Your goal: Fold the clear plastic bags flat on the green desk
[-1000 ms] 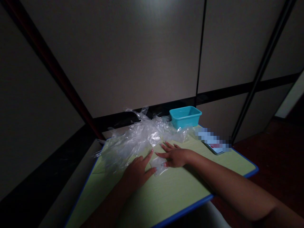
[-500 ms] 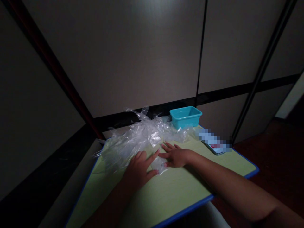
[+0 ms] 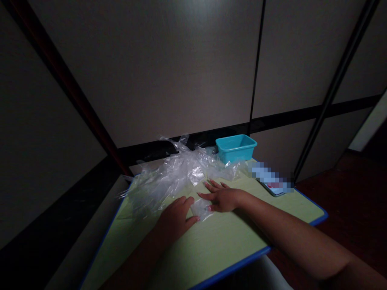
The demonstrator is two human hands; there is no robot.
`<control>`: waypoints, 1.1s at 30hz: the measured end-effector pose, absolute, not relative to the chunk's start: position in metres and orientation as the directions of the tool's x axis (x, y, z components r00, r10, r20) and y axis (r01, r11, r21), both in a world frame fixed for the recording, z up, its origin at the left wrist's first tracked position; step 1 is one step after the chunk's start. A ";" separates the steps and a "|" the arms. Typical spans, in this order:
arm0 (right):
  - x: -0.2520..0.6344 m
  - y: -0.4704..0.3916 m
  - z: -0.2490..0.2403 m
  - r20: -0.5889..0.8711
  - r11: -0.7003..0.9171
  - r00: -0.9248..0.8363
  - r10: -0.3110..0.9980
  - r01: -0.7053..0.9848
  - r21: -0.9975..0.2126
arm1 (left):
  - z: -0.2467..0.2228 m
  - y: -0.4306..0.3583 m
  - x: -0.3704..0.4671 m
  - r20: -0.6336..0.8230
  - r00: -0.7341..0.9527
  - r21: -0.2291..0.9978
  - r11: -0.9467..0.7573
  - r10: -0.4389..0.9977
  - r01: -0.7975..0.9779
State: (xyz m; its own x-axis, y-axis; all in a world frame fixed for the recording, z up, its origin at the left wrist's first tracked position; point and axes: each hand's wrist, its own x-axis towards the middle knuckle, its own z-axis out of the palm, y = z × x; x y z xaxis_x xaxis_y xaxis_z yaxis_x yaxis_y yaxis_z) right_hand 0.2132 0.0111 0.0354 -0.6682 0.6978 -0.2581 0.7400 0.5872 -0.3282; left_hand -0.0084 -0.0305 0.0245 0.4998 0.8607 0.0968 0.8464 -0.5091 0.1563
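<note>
A small folded clear plastic bag [image 3: 202,209] lies flat on the pale green table [image 3: 223,245], between my two hands. My right hand [image 3: 223,198] rests on the tabletop with its fingers spread, the thumb on the bag's right side. At the bag's left edge is my left hand [image 3: 178,215], its thumb stretched out and apart from the bent index finger. The other fingers of the left hand are curled and partly hidden. Just beyond both hands spreads a loose heap of crumpled clear plastic bags [image 3: 172,173].
A turquoise plastic basket [image 3: 236,151] stands at the table's back edge, touching the heap. To its right lies a phone-like flat object [image 3: 273,183], partly blurred out. Behind the table rise cabinet panels [image 3: 181,80]. A blue rim [image 3: 236,268] edges the tabletop.
My left index finger has drawn back from the bag's top edge and is now bent. My right hand has stayed almost in place, its index finger shifted slightly left. The bag lies where it was.
</note>
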 end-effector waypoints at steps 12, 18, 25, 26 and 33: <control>0.213 0.011 0.035 -0.253 0.591 -0.671 0.697 0.737 -0.327 | 0.028 -0.030 -0.007 0.057 0.497 0.206 -0.497 0.866 0.843; 0.212 0.011 0.036 -0.263 0.587 -0.668 0.696 0.740 -0.327 | 0.029 -0.031 -0.007 0.056 0.501 0.210 -0.501 0.864 0.840; 0.212 0.010 0.038 -0.272 0.579 -0.660 0.700 0.748 -0.326 | 0.027 -0.030 -0.007 0.055 0.496 0.214 -0.495 0.867 0.842; 0.212 0.010 0.037 -0.268 0.580 -0.662 0.700 0.745 -0.328 | 0.027 -0.030 -0.008 0.054 0.497 0.213 -0.497 0.866 0.841; 0.213 0.011 0.036 -0.267 0.584 -0.669 0.694 0.740 -0.334 | 0.027 -0.031 -0.008 0.082 0.504 0.222 -0.509 0.860 0.832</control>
